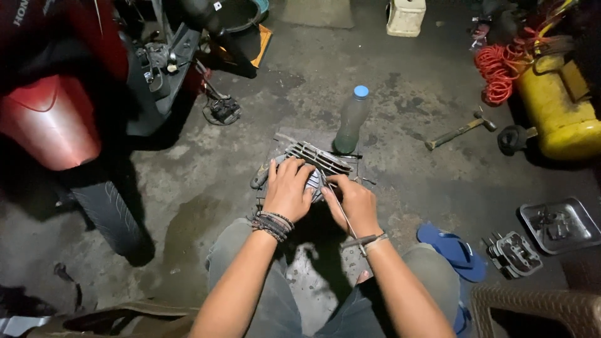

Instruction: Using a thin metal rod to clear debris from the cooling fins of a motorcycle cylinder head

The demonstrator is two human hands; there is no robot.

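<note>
Left hand (289, 188) presses finned cylinder (313, 161) — right hand (355, 201) beside.

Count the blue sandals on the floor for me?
2: one sandal lies flat by the right knee; another sandal, mostly hidden, peeks out behind the right leg. More may be hidden.

Head view, steeply down, close.

Clear plastic bottle (351, 120), blue cap, upright at upper centre; cream rectangular canister (405, 16) at top edge, right of centre.
</note>
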